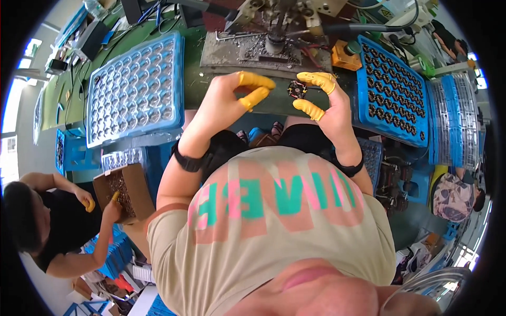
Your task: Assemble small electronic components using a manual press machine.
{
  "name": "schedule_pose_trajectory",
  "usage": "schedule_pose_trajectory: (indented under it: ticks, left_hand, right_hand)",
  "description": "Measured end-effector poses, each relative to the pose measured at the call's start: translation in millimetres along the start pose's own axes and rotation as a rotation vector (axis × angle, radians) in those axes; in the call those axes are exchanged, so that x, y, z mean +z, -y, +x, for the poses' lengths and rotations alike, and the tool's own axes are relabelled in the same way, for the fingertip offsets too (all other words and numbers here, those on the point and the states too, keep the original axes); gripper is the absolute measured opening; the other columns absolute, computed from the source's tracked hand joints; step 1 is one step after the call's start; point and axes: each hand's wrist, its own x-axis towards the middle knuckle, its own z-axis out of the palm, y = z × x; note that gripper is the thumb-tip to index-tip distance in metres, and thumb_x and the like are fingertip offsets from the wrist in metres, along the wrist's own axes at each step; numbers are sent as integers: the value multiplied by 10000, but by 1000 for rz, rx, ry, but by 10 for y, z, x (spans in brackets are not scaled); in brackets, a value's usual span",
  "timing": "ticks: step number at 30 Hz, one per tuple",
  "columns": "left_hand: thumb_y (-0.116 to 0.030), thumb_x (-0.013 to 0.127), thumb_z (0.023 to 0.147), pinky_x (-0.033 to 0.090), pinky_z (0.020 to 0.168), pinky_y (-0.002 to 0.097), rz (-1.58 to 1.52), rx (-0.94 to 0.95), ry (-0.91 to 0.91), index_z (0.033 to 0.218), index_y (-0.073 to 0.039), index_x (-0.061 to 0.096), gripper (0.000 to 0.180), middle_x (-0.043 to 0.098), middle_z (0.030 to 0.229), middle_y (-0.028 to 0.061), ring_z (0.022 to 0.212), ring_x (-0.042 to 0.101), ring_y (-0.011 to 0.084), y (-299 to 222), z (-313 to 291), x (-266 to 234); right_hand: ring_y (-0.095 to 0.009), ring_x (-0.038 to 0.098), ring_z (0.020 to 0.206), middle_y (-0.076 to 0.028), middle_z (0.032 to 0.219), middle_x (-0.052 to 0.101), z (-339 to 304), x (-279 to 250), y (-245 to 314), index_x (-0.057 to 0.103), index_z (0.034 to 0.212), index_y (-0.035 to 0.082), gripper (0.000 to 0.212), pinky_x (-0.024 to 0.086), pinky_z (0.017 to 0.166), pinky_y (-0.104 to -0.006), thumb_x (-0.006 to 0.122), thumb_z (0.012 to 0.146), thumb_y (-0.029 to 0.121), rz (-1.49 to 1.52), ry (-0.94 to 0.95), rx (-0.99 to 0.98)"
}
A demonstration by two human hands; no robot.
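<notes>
Small round dark part [297, 90] is up off the bench, in front of the metal fixture plate [224, 55], between finger and thumb of the right hand [337, 108]. Right grip: looks like a light pinch at the part's edges, yellow finger covers [316, 80] on. Left hand [217, 99] is just beside it, apart from the part; finger and thumb tips nearly meet, can't tell if anything tiny is pinched there.

Step in hand, my read: handling or inspecting one part in mid-air. Next move likely calls for a steady right pinch, the part's face kept turned to view, and left fingertips lined up before any contact.

Outward: orange box [345, 57] with a knob beyond the right hand; blue tray [362, 100] with rows of dark round parts to the right, stacked clear trays [456, 121] past it. To the left, a clear-celled tray [179, 79] on the green bench [194, 50]. Lower left, a co-worker [74, 216] reaches into a cardboard box [139, 190].
</notes>
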Motion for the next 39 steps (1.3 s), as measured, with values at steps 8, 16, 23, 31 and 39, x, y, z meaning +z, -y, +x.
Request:
schedule_pose_trajectory:
  ticks: [8, 16, 23, 31, 39]
  left_hand:
    - [-48, 655, 904, 509, 877, 264, -254, -167, 127, 1116, 63, 638, 240, 687, 1044, 84, 959, 644, 131, 77, 78, 57]
    - [-78, 670, 891, 530, 772, 247, -344, -170, 141, 1076, 58, 659, 229, 704, 942, 72, 854, 668, 114, 140, 95, -32]
    - [-96, 669, 880, 528, 773, 256, -256, -212, 292, 1009, 62, 676, 204, 711, 864, 85, 828, 669, 120, 127, 86, -160]
    - [-85, 654, 866, 502, 756, 259, -177, -198, 438, 940, 39, 670, 145, 695, 816, 64, 776, 645, 113, 175, 82, -215]
    - [-127, 636, 910, 499, 782, 270, -339, -212, 374, 939, 42, 663, 173, 687, 845, 74, 810, 654, 139, 303, 64, -98]
  right_hand:
    - [-244, 609, 986, -81, 1035, 662, 25, 163, -42, 660, 1075, 30, 467, 463, 894, -339, 848, 670, 164, -74, -22, -155]
    - [-287, 596, 987, -61, 1023, 658, 38, 218, -93, 669, 1081, 88, 459, 428, 970, -406, 842, 672, 203, -98, -20, -210]
    - [-271, 586, 1014, -75, 1043, 638, 13, 203, -61, 668, 1108, 76, 453, 410, 981, -422, 798, 708, 245, -76, 116, -284]
    - [-272, 565, 1028, -69, 1050, 616, -46, 264, -36, 663, 1127, 92, 441, 416, 941, -384, 784, 729, 237, -21, 210, -270]
    - [-278, 585, 967, -88, 1038, 619, -68, 235, -135, 669, 1119, 86, 478, 471, 843, -354, 820, 688, 228, -21, 142, -262]
